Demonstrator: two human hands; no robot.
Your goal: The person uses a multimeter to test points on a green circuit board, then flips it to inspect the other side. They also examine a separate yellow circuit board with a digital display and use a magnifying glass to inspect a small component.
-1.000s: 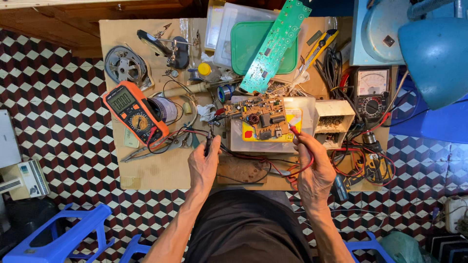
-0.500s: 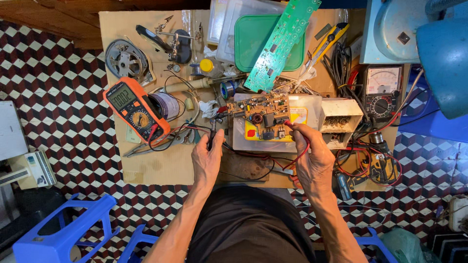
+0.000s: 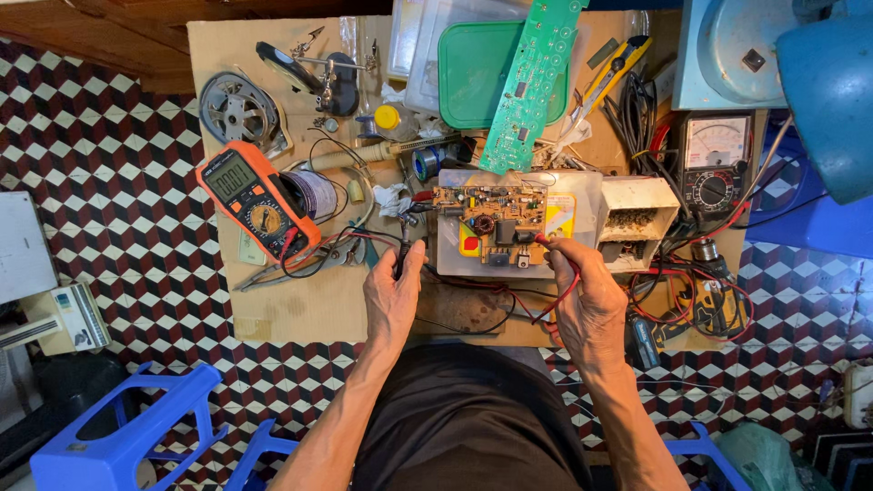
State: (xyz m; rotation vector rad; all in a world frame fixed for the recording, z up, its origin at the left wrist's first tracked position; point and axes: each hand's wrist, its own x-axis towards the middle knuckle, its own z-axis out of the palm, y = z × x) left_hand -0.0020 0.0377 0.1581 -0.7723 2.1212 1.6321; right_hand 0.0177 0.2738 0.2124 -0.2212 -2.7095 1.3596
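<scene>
My left hand [image 3: 393,295] grips a black test probe [image 3: 401,257] whose tip points at the left edge of a brown circuit board [image 3: 491,214]. That board lies on a white box [image 3: 582,195] with a yellow label. My right hand [image 3: 587,300] holds a red test probe [image 3: 546,244] against the board's lower right edge. Red and black leads run from both probes across the cardboard to an orange digital multimeter [image 3: 257,205] lying at the left.
A long green circuit board [image 3: 532,82] leans over a green tray [image 3: 473,68]. An analogue meter [image 3: 716,164] stands at the right, beside an open white casing [image 3: 639,223]. A solder reel [image 3: 238,109], pliers [image 3: 300,264] and a wire coil [image 3: 314,193] lie left. Blue stools [image 3: 127,432] stand below.
My left hand has moved right along the table, bringing the black probe to the board's left edge. My right hand kept the red probe on the board.
</scene>
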